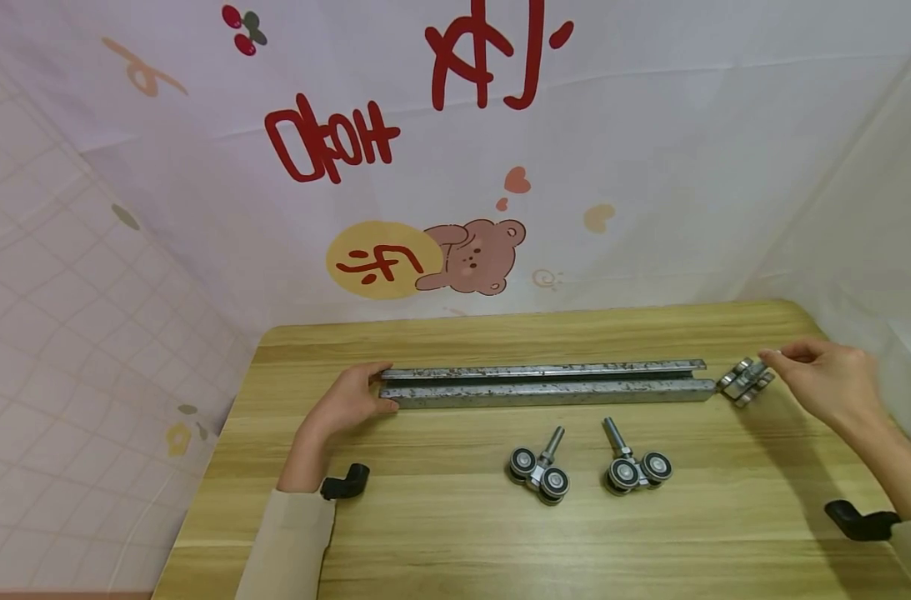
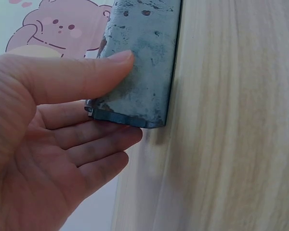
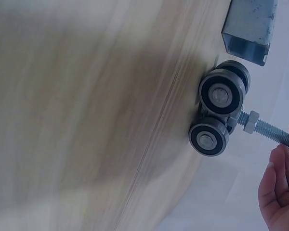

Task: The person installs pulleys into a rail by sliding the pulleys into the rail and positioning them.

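Observation:
A slotted metal rail (image 1: 545, 390), worn and spotted, lies lengthwise across the table with its slot upward. My left hand (image 1: 350, 398) holds its left end; in the left wrist view the thumb presses the rail's side wall (image 2: 139, 72) and the fingers sit at the end opening. At the other end, my right hand (image 1: 833, 383) pinches the threaded bolt (image 3: 269, 132) of a roller trolley (image 1: 746, 383) by its tip. The trolley's wheels (image 3: 221, 95) are just outside the rail's open right end (image 3: 248, 45), with the bolt pointing up.
Two more roller trolleys, one left (image 1: 539, 475) and one right (image 1: 638, 471), lie in front of the rail with their bolts pointing away. A printed white cloth (image 1: 650, 167) hangs behind the wooden table (image 1: 440, 533). Black straps (image 1: 346, 482) show near both wrists.

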Motion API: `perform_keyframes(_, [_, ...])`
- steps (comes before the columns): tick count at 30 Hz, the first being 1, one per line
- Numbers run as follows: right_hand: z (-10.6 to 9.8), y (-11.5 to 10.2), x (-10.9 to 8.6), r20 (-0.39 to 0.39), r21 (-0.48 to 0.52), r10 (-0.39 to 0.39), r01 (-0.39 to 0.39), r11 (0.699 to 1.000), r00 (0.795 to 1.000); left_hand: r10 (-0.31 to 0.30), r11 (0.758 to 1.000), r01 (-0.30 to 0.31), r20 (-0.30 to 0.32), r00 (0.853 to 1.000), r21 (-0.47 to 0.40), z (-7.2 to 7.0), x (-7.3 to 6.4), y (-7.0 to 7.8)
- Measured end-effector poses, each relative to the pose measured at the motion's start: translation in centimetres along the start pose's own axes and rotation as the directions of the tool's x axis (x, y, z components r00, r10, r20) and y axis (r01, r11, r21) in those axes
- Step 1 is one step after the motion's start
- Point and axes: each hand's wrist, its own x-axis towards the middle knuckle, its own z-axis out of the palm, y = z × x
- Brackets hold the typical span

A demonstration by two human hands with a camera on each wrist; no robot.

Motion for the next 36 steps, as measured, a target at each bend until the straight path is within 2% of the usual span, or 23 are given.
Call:
perform_keyframes(7, [0.2, -0.3, 0.0, -0.026, -0.019, -0.026, 0.026, 0.999, 0.999, 0.010, 1.000, -0.010, -0.004, 1.000, 0.004, 0.0, -0.1, -0.1])
perform_keyframes(12, [0.7, -0.6, -0.1, -0.021, 0.015, -0.015, 0.015, 1.000, 1.000, 0.017, 1.000, -0.017, -0.010, 1.000, 0.002, 0.1, -0.4, -0.3])
perform_keyframes(22, [1.2, -0.9, -0.1, -0.076, 0.047, -0.054, 0.058, 0.997, 0.996, 0.009, 1.000, -0.009, -0.013, 1.000, -0.003, 0.1, -0.3, -0.1])
perform_keyframes(30, [1.5, -1.3, 0.2, -0.095, 0.079, -0.024, 0.032, 0.996, 0.995, 0.015, 1.000, -0.015, -0.014, 1.000, 0.008, 0.1, -0.2, -0.1])
perform_keyframes(36, [1.8, -1.6, 0.0, -0.075, 0.099, -0.010, 0.017, 0.995, 0.997, 0.017, 1.000, -0.017, -0.013, 1.000, 0.008, 0.0, -0.3, 0.0])
